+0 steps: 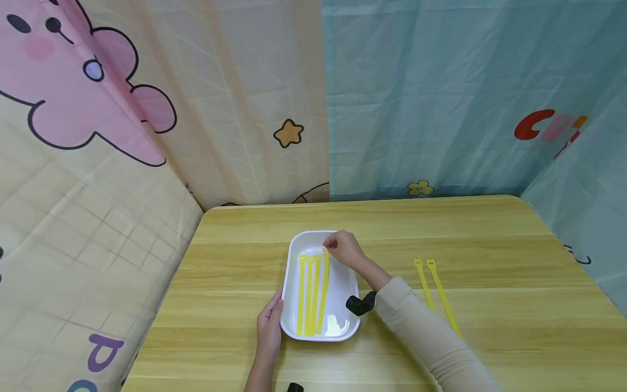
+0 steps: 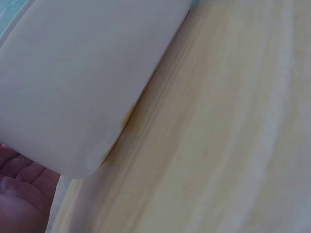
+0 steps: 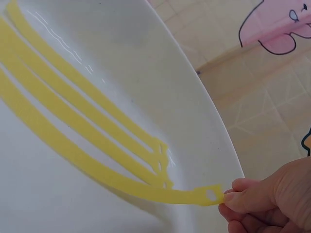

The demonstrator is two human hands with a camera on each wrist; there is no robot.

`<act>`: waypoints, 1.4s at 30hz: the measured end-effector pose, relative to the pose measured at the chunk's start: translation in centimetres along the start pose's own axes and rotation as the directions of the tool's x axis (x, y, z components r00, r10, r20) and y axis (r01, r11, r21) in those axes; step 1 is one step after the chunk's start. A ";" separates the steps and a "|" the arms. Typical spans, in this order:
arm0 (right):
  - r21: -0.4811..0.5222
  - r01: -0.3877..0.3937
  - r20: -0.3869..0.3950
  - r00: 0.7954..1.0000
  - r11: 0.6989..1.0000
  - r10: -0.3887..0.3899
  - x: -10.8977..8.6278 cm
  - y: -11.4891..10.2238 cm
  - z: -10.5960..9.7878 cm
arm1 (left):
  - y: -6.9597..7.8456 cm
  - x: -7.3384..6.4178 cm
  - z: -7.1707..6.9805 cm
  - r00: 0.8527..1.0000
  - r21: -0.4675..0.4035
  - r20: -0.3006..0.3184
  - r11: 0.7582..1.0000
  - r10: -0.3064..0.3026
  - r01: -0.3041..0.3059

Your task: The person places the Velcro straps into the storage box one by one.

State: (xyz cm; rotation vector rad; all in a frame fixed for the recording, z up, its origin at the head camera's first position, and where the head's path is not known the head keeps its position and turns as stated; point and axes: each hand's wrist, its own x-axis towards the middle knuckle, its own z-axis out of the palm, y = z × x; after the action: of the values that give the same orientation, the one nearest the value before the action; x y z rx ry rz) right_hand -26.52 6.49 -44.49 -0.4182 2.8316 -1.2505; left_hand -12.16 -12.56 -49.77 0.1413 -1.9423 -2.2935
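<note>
A white tray (image 1: 341,291) stands on the wooden table, with three yellow cable ties (image 1: 309,299) lying lengthwise side by side in its left half. My right hand (image 1: 345,250), over the tray's far end, pinches the slotted head of another yellow cable tie (image 3: 146,193) between thumb and fingertips. That tie's head is raised near the rim, while its strip runs down beside the other ties. At the tray's left side my left hand (image 1: 269,326) grips the wall; in the left wrist view the tray's outer wall (image 2: 82,87) hides part of its fingers.
Two more yellow cable ties (image 1: 442,294) lie on the table (image 1: 519,321) to the right, partly covered by the right sleeve (image 1: 421,326). A black wrist camera (image 1: 360,304) hangs over the tray's right rim. Printed curtains (image 1: 421,98) stand behind the table.
</note>
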 end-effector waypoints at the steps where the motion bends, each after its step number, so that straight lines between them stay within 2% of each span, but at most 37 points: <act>1: 0.002 0.000 -0.002 1.000 1.000 0.000 0.0 0.0 0.0 | 0.0 0.0 0.0 1.000 0.002 0.000 1.000 0.000 0.000; 19: 0.043 -0.051 -0.020 0.998 0.998 0.052 0.0 0.0 -0.3 | 0.0 0.0 0.1 1.000 0.021 -0.006 1.000 0.000 0.000; 23: 0.086 -0.052 -0.034 0.998 0.995 0.056 -0.2 -0.2 -0.9 | 0.0 0.0 0.1 1.000 0.010 -0.008 1.000 0.004 -0.004; 33: 0.133 0.005 -0.064 0.998 0.991 0.004 -0.7 0.3 -2.7 | -0.1 0.0 0.1 1.000 0.012 -0.006 1.000 0.013 -0.013; 42: 0.178 -0.024 -0.065 0.997 0.984 0.036 -1.3 1.1 -4.2 | -0.1 0.1 0.1 1.000 0.020 -0.018 1.000 -0.010 0.010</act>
State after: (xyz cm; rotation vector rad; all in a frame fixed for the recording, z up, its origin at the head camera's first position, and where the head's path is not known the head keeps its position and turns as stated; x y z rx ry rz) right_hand -26.08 10.56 -42.51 -0.3308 2.7367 -1.5228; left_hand -12.24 -12.48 -49.85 0.1732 -1.9604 -2.2719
